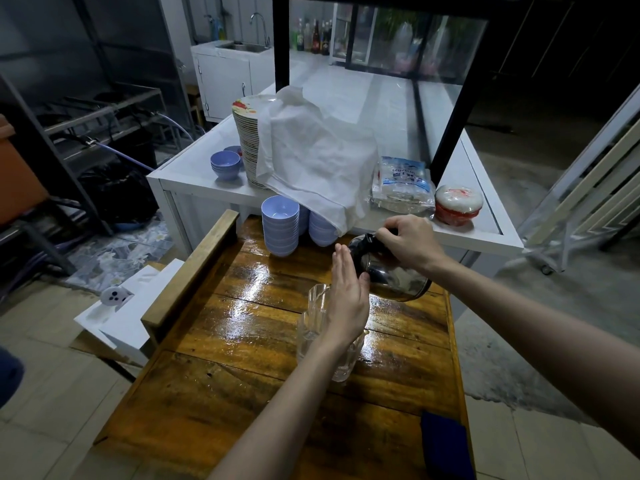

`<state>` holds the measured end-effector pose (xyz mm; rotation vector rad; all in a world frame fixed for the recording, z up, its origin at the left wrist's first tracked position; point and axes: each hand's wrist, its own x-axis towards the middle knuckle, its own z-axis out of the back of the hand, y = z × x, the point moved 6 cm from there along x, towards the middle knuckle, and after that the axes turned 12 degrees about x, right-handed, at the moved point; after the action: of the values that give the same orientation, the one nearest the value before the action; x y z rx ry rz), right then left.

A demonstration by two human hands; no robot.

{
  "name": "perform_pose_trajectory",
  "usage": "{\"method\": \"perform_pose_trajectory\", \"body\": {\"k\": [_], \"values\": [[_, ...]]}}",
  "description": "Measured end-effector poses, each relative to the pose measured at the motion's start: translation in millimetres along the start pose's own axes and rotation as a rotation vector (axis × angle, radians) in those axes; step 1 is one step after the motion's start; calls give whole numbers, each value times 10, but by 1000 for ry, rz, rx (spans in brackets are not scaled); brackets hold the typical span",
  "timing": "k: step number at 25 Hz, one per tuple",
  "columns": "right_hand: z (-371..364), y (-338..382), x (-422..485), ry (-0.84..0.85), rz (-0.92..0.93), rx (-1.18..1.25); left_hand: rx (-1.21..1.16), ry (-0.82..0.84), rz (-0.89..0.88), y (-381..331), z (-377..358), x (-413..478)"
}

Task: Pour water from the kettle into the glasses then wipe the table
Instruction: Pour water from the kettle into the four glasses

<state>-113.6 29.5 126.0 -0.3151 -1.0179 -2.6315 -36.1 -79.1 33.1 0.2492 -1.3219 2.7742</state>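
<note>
A shiny steel kettle (391, 277) with a black top hangs tilted over the wooden table (214, 341). My right hand (410, 242) grips its black handle from above. My left hand (346, 292) is flat, fingers straight, pressed against the kettle's left side near the lid. Just below stand two clear glasses: a farther one (317, 297) and a nearer one (329, 355), both partly hidden by my left hand and wrist. A dark blue cloth (446, 445) lies at the table's near right corner.
Stacks of lilac bowls (280, 225) stand at the table's far end. Behind is a white counter (194, 183) with a plate stack under a white cloth (311, 157), a plastic bag (401, 185) and a red-lidded container (458, 203). A raised wooden rail (194, 268) edges the table's left.
</note>
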Motion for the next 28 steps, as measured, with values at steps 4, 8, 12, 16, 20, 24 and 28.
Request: {"method": "perform_pose_trajectory", "body": {"k": [4, 8, 12, 16, 20, 24, 28], "values": [[5, 39, 10, -8, 33, -9, -2, 2, 6, 10, -5, -4], [4, 67, 11, -8, 65, -28, -1, -8, 13, 16, -3, -2], [-2, 85, 12, -18, 79, -52, -2, -20, 12, 20, 6, -9], [-20, 87, 25, -5, 87, -43, -8, -22, 19, 32, 6, -21], [-19, 138, 21, -4, 104, -50, -1, -23, 19, 66, 11, -25], [-39, 185, 7, -7, 104, -61, 11, -24, 18, 95, 20, -33], [-64, 187, 18, -1, 98, -55, 9, -24, 18, 93, 35, -41]]}}
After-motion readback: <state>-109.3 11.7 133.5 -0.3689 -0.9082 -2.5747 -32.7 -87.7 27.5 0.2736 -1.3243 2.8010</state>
